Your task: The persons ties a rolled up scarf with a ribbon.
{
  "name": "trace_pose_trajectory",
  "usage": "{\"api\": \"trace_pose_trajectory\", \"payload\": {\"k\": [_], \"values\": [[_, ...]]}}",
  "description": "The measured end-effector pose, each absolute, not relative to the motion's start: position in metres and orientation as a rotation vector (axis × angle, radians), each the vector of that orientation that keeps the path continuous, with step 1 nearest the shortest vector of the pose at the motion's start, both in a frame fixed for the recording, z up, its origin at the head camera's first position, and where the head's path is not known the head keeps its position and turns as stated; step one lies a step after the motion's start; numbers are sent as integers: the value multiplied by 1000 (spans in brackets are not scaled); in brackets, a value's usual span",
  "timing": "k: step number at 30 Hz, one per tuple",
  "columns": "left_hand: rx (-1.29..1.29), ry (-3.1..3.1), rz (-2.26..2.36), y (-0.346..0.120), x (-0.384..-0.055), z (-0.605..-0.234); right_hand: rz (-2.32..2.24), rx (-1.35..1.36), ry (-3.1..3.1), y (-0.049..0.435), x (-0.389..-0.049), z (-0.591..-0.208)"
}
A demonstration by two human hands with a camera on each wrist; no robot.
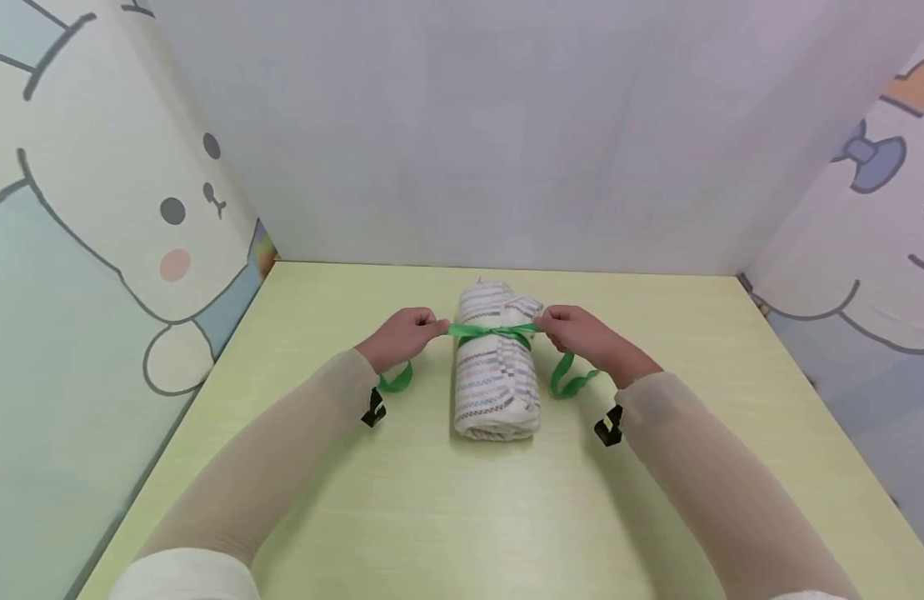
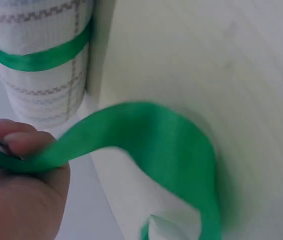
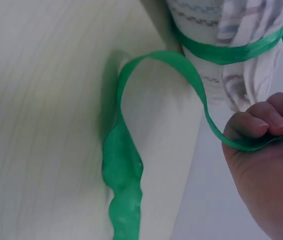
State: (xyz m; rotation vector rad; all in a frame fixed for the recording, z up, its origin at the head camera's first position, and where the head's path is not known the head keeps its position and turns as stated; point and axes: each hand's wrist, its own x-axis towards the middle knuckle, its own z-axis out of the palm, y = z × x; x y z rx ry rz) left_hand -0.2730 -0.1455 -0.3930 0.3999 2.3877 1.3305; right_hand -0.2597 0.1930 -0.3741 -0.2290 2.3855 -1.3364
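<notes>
A rolled cloth towel (image 1: pixel 487 379), white with striped patterns, lies lengthwise on the table. Around its middle runs a green ribbon (image 1: pixel 499 332), crossed at the top. My left hand (image 1: pixel 404 335) grips one end of the ribbon beside the roll's left edge, and its loose tail (image 2: pixel 151 130) curves down toward the table. On the other side, my right hand (image 1: pixel 581 335) holds the opposite end with curled fingers, close to the roll's right edge. That tail (image 3: pixel 124 165) hangs in a twisted loop. Between the two hands the ribbon is stretched straight across the towel.
The pale yellow table (image 1: pixel 447 517) meets a grey-white curtain (image 1: pixel 462 142) at the back. Cartoon-printed panels stand at the left (image 1: pixel 94 208) and right (image 1: pixel 866 225). A small black device (image 1: pixel 373 408) hangs under the left wrist, and another (image 1: pixel 608 427) under the right.
</notes>
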Motion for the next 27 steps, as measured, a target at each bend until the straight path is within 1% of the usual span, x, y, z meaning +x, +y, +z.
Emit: {"api": "trace_pose_trajectory", "payload": {"k": [6,15,19,27], "values": [[400,2425,1343,-152,-274,-381,-1413,-216,2426,200,-260,-363],[399,2502,1137,-184,-272,-369,-1320,-208,2490,238,-262,-357],[405,2504,1059,-207,-271,-371,-1252,-174,2524,259,-260,-359],[408,2502,950,-241,-275,-387,-1216,-88,2533,306,-247,-372]]}}
